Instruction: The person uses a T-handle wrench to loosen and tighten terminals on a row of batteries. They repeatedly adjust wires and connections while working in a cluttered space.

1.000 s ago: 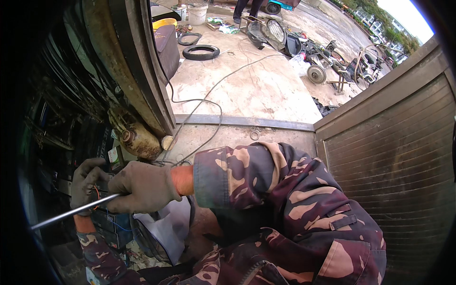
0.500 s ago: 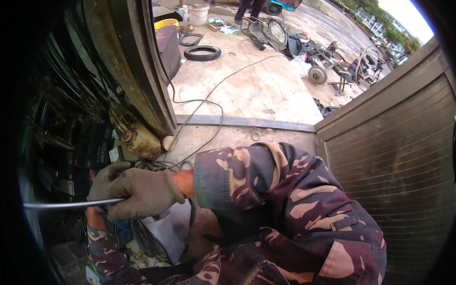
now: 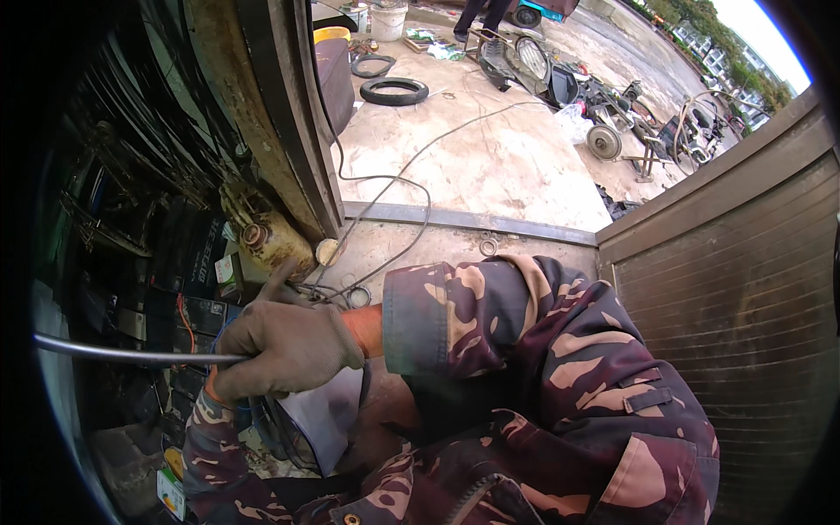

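Note:
My right hand (image 3: 289,346), in a grey-brown glove, is closed on a long metal rod (image 3: 140,352) that runs out to the left edge. My left hand (image 3: 267,293), gloved too, is mostly hidden behind it; a raised finger shows blurred, and what it holds is unclear. Beyond my hands stands a grimy yellowish jug (image 3: 284,254) beside loose cables (image 3: 398,243). Dark battery-like boxes (image 3: 192,311) with orange and blue wires are to the left. Below my hands lies a whitish sheet or bag (image 3: 319,416).
A metal door (image 3: 726,324) stands at the right, a frame (image 3: 306,131) at the left. Past the sill (image 3: 472,223) lie tyres (image 3: 394,92), buckets (image 3: 387,24), scattered vehicle parts (image 3: 604,140) and a trailing cable. A person's legs (image 3: 481,17) show at the back.
The rod's far end has swung upward from pointing down-left to nearly level. My left hand has moved right, behind the right one. The view has shifted slightly.

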